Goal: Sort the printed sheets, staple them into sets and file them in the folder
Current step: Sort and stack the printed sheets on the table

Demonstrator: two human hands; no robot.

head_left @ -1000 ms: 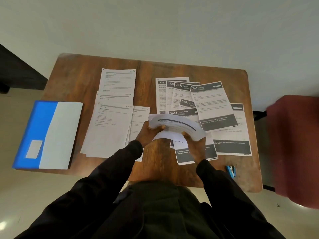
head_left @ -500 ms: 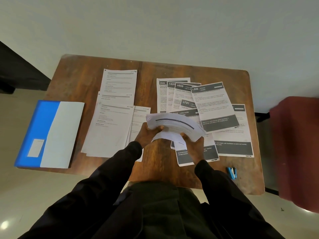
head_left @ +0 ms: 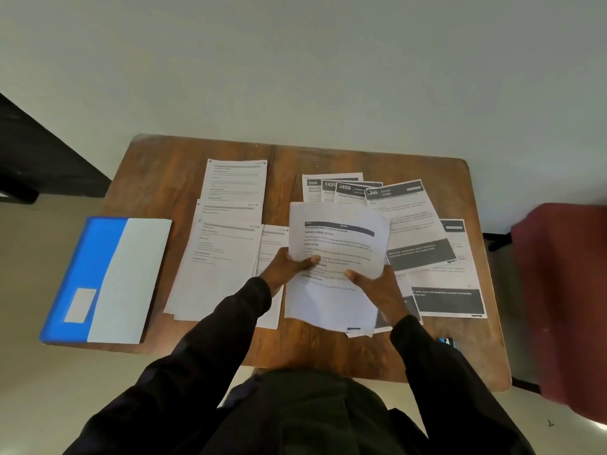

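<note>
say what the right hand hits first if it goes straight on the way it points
Likely the left hand, which grips the same held sheets just ahead of the right hand; depth unclear.

The blue stapler (head_left: 446, 341) at 4 o'clock on the table (head_left: 157, 178) is mostly hidden behind the right sleeve (head_left: 433, 366). The held sheets (head_left: 338, 251) hide the fingers of the left hand (head_left: 285, 267) and right hand (head_left: 377, 287), also part of the dark-banded pages (head_left: 420, 257). At 3 o'clock a red object (head_left: 565, 290) is blurred and cut by the edge.
</note>
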